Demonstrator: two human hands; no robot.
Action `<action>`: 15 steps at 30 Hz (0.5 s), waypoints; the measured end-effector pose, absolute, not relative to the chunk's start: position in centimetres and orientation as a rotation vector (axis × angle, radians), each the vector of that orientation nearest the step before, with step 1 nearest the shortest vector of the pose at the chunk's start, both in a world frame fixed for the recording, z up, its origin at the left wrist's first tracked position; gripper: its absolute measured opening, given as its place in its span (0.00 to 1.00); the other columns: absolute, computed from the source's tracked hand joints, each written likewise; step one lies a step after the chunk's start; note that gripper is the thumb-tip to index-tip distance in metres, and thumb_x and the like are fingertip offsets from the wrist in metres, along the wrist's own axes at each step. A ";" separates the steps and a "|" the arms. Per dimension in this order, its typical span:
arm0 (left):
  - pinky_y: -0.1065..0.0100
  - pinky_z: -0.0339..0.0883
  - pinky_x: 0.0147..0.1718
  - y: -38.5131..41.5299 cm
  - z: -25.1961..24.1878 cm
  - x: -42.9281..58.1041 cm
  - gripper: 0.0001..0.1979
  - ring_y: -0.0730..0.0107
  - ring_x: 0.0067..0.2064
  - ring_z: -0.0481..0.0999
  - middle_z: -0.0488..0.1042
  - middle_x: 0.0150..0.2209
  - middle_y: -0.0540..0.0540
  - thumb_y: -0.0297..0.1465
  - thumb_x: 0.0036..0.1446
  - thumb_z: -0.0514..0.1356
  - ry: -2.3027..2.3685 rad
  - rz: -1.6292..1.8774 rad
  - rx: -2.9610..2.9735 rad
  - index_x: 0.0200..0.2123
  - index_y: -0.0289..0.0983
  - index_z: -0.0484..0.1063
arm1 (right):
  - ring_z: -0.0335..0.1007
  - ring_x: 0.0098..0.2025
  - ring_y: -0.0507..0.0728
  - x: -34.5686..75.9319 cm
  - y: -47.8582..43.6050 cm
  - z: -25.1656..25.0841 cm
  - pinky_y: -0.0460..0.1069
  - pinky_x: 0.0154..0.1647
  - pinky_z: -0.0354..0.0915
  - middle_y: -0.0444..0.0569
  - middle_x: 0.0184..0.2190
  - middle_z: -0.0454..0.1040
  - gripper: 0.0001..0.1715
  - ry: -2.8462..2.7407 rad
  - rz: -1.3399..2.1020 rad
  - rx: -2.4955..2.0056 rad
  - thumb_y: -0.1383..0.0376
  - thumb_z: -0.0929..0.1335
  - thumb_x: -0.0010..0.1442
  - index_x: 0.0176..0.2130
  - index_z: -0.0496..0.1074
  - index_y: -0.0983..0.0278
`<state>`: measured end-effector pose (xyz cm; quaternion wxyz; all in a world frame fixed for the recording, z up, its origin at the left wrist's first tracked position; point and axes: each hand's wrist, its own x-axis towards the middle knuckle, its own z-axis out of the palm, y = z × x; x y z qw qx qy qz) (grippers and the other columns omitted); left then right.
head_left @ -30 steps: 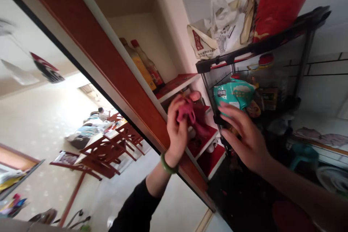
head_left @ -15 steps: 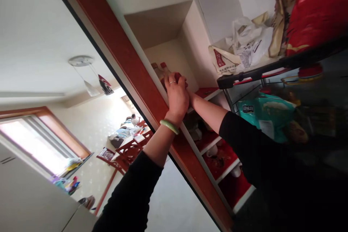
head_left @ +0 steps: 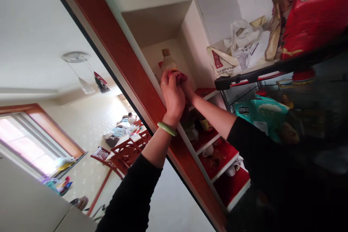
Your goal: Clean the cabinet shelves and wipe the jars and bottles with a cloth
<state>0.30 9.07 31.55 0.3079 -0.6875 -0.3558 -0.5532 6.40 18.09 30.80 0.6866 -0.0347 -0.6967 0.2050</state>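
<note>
My left hand point(head_left: 173, 92), with a ring and a green bangle at the wrist, reaches up to the shelf in the wall niche. Its fingers are bent over a crumpled red, cloth-like thing point(head_left: 179, 76). Close against it, my right hand point(head_left: 188, 86) is partly hidden, its fingers closed at the same red thing. What lies beneath the hands cannot be seen. Just behind the fingertips stands a clear bottle point(head_left: 168, 61) with a brown stopper; its lower part is covered by my hand.
A reddish-brown door frame point(head_left: 130, 69) runs diagonally beside my left arm. Below the hands are red-lined shelves point(head_left: 225, 188) with cups. To the right, a black rack point(head_left: 244, 77) bears plastic bags point(head_left: 248, 43) and a red bag point(head_left: 315, 18). A person point(head_left: 131, 118) sits far off beyond the doorway.
Both hands have shifted slightly, and the stoppered bottle behind them now shows more fully. The view has turned a little. The hands stay together at the red thing.
</note>
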 end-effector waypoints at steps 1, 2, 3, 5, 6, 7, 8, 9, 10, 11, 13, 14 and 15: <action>0.56 0.64 0.69 8.8 31.4 0.4 0.13 0.59 0.63 0.71 0.74 0.57 0.38 0.26 0.70 0.51 -0.888 -1.526 -1.813 0.46 0.38 0.75 | 0.78 0.53 0.62 7.0 18.3 30.9 0.63 0.58 0.74 0.51 0.43 0.76 0.17 -1.526 0.494 -0.203 0.56 0.67 0.73 0.47 0.74 0.69; 0.58 0.64 0.68 8.4 31.1 0.6 0.12 0.62 0.63 0.73 0.75 0.56 0.40 0.28 0.72 0.50 -0.843 -1.590 -1.808 0.47 0.38 0.74 | 0.78 0.51 0.62 7.7 18.4 30.9 0.64 0.59 0.73 0.50 0.40 0.75 0.18 -1.485 0.525 -0.326 0.55 0.69 0.70 0.46 0.73 0.69; 0.59 0.65 0.67 8.0 30.7 0.8 0.12 0.63 0.61 0.74 0.76 0.55 0.41 0.30 0.73 0.50 -0.810 -1.651 -1.808 0.48 0.38 0.74 | 0.78 0.50 0.63 8.7 18.2 30.7 0.65 0.59 0.73 0.50 0.39 0.75 0.19 -1.448 0.541 -0.420 0.55 0.72 0.67 0.45 0.72 0.69; 0.61 0.66 0.66 6.6 29.3 1.4 0.11 0.66 0.59 0.76 0.78 0.53 0.44 0.33 0.75 0.51 -0.795 -1.753 -1.848 0.51 0.38 0.72 | 0.77 0.50 0.63 11.3 16.9 29.4 0.65 0.60 0.73 0.49 0.41 0.76 0.25 -1.414 0.508 -0.471 0.53 0.75 0.61 0.48 0.71 0.68; 0.62 0.67 0.65 5.6 28.4 1.9 0.12 0.67 0.58 0.77 0.78 0.53 0.45 0.35 0.75 0.52 -0.804 -1.794 -1.899 0.52 0.39 0.72 | 0.77 0.51 0.63 12.9 15.7 28.5 0.65 0.60 0.73 0.49 0.43 0.76 0.26 -1.421 0.468 -0.438 0.53 0.75 0.60 0.50 0.70 0.68; 0.62 0.68 0.65 4.5 27.3 2.4 0.12 0.67 0.58 0.78 0.78 0.53 0.46 0.37 0.75 0.53 -0.822 -1.830 -1.973 0.54 0.39 0.72 | 0.76 0.53 0.63 14.6 14.1 27.3 0.65 0.61 0.73 0.49 0.46 0.76 0.27 -1.429 0.432 -0.410 0.53 0.74 0.61 0.51 0.70 0.67; 0.62 0.69 0.64 3.1 26.0 3.1 0.13 0.66 0.58 0.78 0.78 0.54 0.46 0.38 0.75 0.53 -0.835 -1.867 -2.063 0.55 0.40 0.72 | 0.76 0.55 0.63 16.3 12.2 25.9 0.65 0.61 0.73 0.49 0.49 0.76 0.27 -1.440 0.403 -0.397 0.53 0.74 0.62 0.53 0.69 0.67; 0.61 0.70 0.64 1.6 24.6 3.7 0.13 0.65 0.59 0.78 0.78 0.54 0.46 0.38 0.75 0.54 -0.838 -1.918 -2.153 0.56 0.41 0.72 | 0.75 0.57 0.64 18.0 10.0 24.3 0.65 0.61 0.73 0.49 0.52 0.75 0.27 -1.459 0.390 -0.402 0.54 0.72 0.64 0.54 0.68 0.66; 0.60 0.70 0.65 0.0 23.1 4.3 0.13 0.64 0.60 0.78 0.78 0.56 0.47 0.37 0.75 0.54 -0.849 -1.972 -2.236 0.57 0.42 0.73 | 0.75 0.58 0.64 19.7 7.6 22.7 0.64 0.60 0.73 0.49 0.53 0.74 0.26 -1.484 0.391 -0.423 0.54 0.71 0.65 0.56 0.67 0.66; 0.59 0.69 0.66 -1.5 21.5 4.8 0.13 0.63 0.61 0.78 0.78 0.56 0.47 0.36 0.74 0.55 -0.856 -2.013 -2.310 0.57 0.43 0.74 | 0.75 0.58 0.63 21.1 5.1 20.9 0.63 0.59 0.74 0.48 0.54 0.74 0.25 -1.507 0.403 -0.460 0.55 0.71 0.66 0.57 0.67 0.65; 0.57 0.67 0.68 -4.2 18.0 5.5 0.12 0.60 0.64 0.76 0.78 0.58 0.48 0.35 0.73 0.58 -0.873 -2.059 -2.443 0.55 0.44 0.77 | 0.76 0.56 0.62 23.4 0.4 17.2 0.60 0.58 0.75 0.47 0.53 0.75 0.25 -1.526 0.457 -0.579 0.58 0.72 0.65 0.57 0.67 0.63; 0.56 0.66 0.69 -5.2 16.0 5.6 0.12 0.58 0.65 0.75 0.78 0.59 0.48 0.35 0.72 0.59 -0.894 -2.058 -2.522 0.54 0.45 0.77 | 0.77 0.55 0.62 24.2 -1.8 15.3 0.59 0.58 0.76 0.47 0.51 0.76 0.26 -1.521 0.490 -0.658 0.60 0.73 0.63 0.57 0.67 0.63; 0.56 0.66 0.69 -5.9 13.8 5.5 0.12 0.57 0.66 0.75 0.78 0.59 0.47 0.36 0.72 0.59 -0.931 -2.049 -2.601 0.54 0.45 0.78 | 0.77 0.54 0.62 24.9 -3.7 13.1 0.58 0.57 0.76 0.47 0.50 0.77 0.27 -1.508 0.520 -0.746 0.62 0.75 0.61 0.57 0.68 0.62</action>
